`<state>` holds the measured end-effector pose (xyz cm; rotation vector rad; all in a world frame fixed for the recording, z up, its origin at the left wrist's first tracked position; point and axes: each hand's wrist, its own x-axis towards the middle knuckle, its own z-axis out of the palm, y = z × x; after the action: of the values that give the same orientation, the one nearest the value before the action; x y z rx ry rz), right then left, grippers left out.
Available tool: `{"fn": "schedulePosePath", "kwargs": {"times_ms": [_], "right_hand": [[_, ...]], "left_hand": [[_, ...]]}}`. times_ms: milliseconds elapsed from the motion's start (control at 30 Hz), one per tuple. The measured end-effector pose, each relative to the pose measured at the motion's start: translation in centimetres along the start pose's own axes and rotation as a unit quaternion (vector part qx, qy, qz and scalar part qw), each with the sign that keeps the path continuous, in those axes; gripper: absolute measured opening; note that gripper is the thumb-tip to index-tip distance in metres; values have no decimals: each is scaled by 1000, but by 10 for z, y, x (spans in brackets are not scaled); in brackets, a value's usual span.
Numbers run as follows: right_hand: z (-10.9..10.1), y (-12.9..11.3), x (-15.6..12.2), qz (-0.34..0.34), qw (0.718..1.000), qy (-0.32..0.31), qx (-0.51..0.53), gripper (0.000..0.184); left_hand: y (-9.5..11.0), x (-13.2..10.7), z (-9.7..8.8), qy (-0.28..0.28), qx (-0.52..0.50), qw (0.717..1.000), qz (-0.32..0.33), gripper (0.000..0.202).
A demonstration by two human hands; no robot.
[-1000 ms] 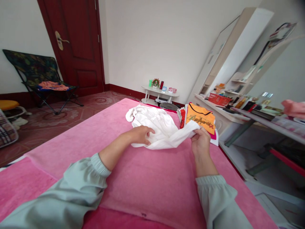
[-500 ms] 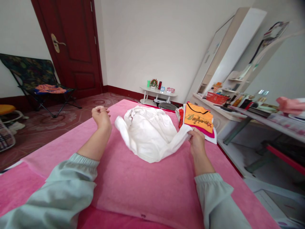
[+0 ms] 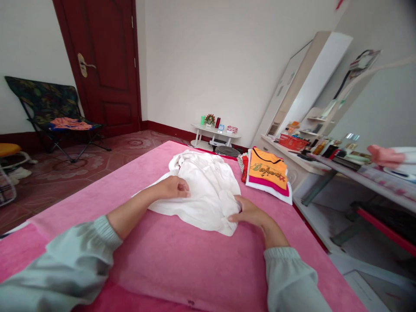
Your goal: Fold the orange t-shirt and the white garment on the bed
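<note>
A crumpled white garment point(image 3: 208, 182) lies spread on the pink bed cover point(image 3: 195, 255) in front of me. My left hand point(image 3: 172, 187) is over its left part, fingers loosely curled with a gap to the thumb and no cloth visibly pinched. At the garment's right edge is my right hand point(image 3: 251, 212), its thumb and fingers apart and touching the fabric. Whether the hidden fingertips reach under the cloth, I cannot tell.
A stack of folded clothes with an orange shirt point(image 3: 269, 167) on top sits at the bed's right edge. Beyond are a dressing table with a red basket point(image 3: 292, 142), a small white table point(image 3: 216, 130), a folding chair point(image 3: 48, 108) and a dark red door point(image 3: 104, 60).
My left hand has come down and rightward onto the garment. My right hand has moved down and left and loosened its pinch on the edge. The raised cloth now lies flatter.
</note>
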<state>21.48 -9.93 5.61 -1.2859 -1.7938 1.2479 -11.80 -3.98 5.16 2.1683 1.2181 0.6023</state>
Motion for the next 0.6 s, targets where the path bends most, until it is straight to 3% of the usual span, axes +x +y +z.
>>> {"fn": "schedulePosePath", "kwargs": {"times_ms": [67, 133, 233, 333, 433, 600], "right_hand": [[-4, 2, -6, -12, 999, -22, -28, 64], [-5, 7, -11, -43, 996, -16, -74, 53], [1, 14, -15, -98, 976, 63, -185, 30], [4, 9, -19, -100, 945, 119, -287, 27], [-3, -10, -28, -94, 938, 115, -313, 31], [-4, -46, -62, -84, 956, 41, -277, 30]], "left_hand": [[3, -24, -12, -64, 48, 996, 41, 51], [4, -47, -20, -90, 97, 987, 92, 63], [-1, -68, -17, -72, 152, 976, 137, 42], [-2, -71, -12, -37, 178, 971, 157, 21], [12, -68, -24, -70, 162, 975, 136, 18], [44, -82, -71, -229, 50, 972, 10, 13]]}}
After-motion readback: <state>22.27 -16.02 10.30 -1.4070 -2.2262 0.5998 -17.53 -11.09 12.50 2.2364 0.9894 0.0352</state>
